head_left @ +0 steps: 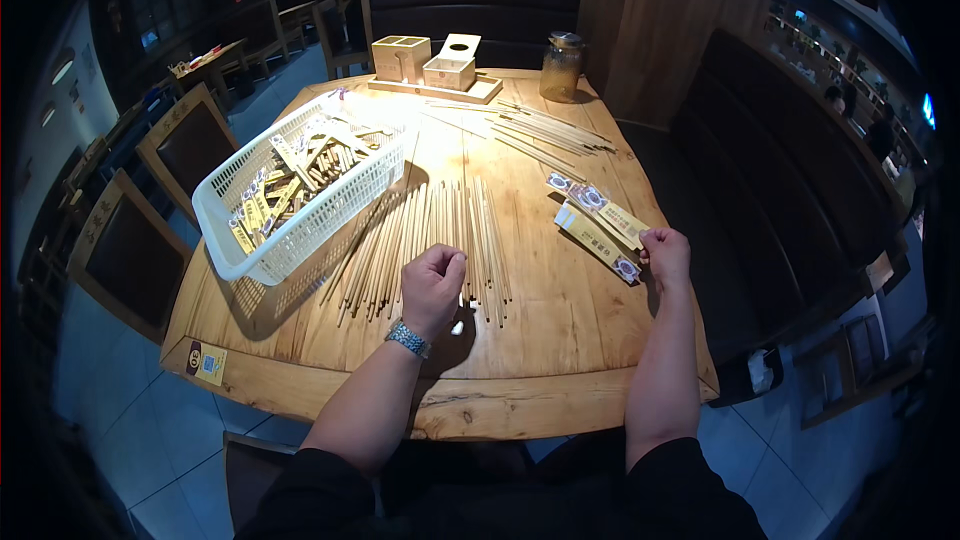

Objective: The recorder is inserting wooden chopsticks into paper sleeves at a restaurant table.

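Note:
My left hand (434, 286), with a metal-band watch (409, 337) at its wrist, is curled into a fist above the near part of a spread of wooden chopsticks (427, 240). Whether anything lies inside its fingers is hidden. Between thumb and fingers, my right hand (667, 259) pinches the near end of a printed paper chopstick sleeve (600, 206). Another yellow sleeve (596, 244) lies just beside it, partly overlapped. Small white scraps (457, 327) rest on the table close to my left hand.
A white plastic basket (322, 247) of sleeves and chopsticks stands left on the wooden table (540, 345). Loose chopsticks (551, 135) lie farther back. Beyond are a wooden box (401, 64), a smaller lidded box (450, 75), their tray (480, 93) and a glass jar (562, 67). A bench (750, 187) borders the right.

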`<state>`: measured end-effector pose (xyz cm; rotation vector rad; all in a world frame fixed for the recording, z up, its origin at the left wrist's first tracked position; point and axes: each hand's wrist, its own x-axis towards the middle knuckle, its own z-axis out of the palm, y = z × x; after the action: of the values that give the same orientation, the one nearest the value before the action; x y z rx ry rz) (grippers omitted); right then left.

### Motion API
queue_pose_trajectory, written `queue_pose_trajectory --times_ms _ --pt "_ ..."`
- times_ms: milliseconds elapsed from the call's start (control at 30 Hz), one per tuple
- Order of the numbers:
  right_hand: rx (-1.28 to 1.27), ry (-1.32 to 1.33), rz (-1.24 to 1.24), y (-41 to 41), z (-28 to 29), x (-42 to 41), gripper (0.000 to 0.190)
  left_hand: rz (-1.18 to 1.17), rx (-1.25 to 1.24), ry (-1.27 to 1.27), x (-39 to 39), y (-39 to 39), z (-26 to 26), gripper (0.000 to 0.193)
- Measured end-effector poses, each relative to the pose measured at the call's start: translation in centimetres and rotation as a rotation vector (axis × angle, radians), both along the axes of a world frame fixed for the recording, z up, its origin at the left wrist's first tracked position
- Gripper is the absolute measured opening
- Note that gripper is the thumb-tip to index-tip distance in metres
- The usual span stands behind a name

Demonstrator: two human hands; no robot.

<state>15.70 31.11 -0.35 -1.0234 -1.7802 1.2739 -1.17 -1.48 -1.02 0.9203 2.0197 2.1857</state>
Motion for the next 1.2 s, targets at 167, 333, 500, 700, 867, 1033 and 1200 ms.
queue_pose_trajectory --times_ms 167,333,500,700,867,1033,1200 --pt "0.437 -0.228 -0.148 -0.7 1.1 0.1 0.014 0.004 0.0 -0.002 -0.1 -0.2 -0.3 0.014" --pt "0.809 -0.109 -0.275 -0.1 1.0 0.7 0.02 -0.027 -0.034 -0.004 0.3 0.3 -0.1 0.014" --pt "0.42 -0.011 -0.252 -2.5 3.5 -0.1 0.019 0.003 -0.113 0.133 1.4 0.0 0.9 0.013" --pt "-0.325 0.71 0.301 -7.8 4.0 -2.4 0.018 0.018 -0.161 0.397 2.7 0.9 1.5 0.021" --pt "-0.407 0.561 0.564 -14.3 2.2 -5.4 0.018 -0.335 -0.204 0.039 2.8 0.7 -0.1 0.046" --pt "-0.53 0.277 0.725 -16.3 1.2 -5.8 0.016 -0.513 0.154 -0.5 3.8 1.3 1.5 0.026" --pt "-0.778 0.371 0.822 -16.7 2.3 -5.5 0.016 -0.434 0.266 -0.579 2.1 0.6 0.7 0.015"
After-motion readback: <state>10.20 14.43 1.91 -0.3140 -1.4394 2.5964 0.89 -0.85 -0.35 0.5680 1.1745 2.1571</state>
